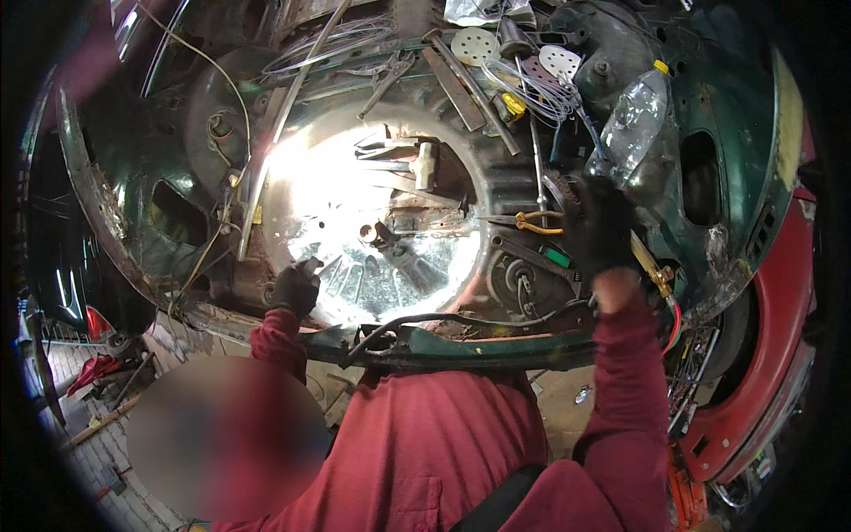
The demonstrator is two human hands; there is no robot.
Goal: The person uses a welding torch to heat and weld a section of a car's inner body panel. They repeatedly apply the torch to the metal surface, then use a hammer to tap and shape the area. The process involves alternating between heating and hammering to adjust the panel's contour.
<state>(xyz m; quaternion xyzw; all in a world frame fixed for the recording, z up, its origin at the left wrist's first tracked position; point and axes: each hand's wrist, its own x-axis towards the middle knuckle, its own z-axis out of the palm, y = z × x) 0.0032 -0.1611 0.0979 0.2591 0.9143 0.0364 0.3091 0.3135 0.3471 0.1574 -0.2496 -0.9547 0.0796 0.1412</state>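
"Where are the hands?"

"Well apart, both in dark gloves. The left hand (297,289) is at the near-left rim of the round wheel well (310,177). The right hand (605,226) is over the right side of the trunk floor (511,177)."

"Clamped on anything?"

"I can't tell. The left fingers curl beside a small shiny piece (310,265), too small to make out. The right glove is dark and blurred, so its grip doesn't show."

"What's nearest the right one?"

"Yellow-handled pliers (542,223), just left of it, jaws pointing toward the well's right rim. A clear bottle (636,120) lies just beyond, toward the far-right corner, its yellow cap pointing away. On the near side there's a brass fitting (661,279) with a red hose (675,328)."

"And in the well?"

"A hammer-like head (425,166) among dark metal pieces; glare washes out the left part."

"Along the far edge?"

"A coil of wire (542,99) and a pale perforated disc (475,47). A long metal strip (288,115) runs from there down past the well's left side."
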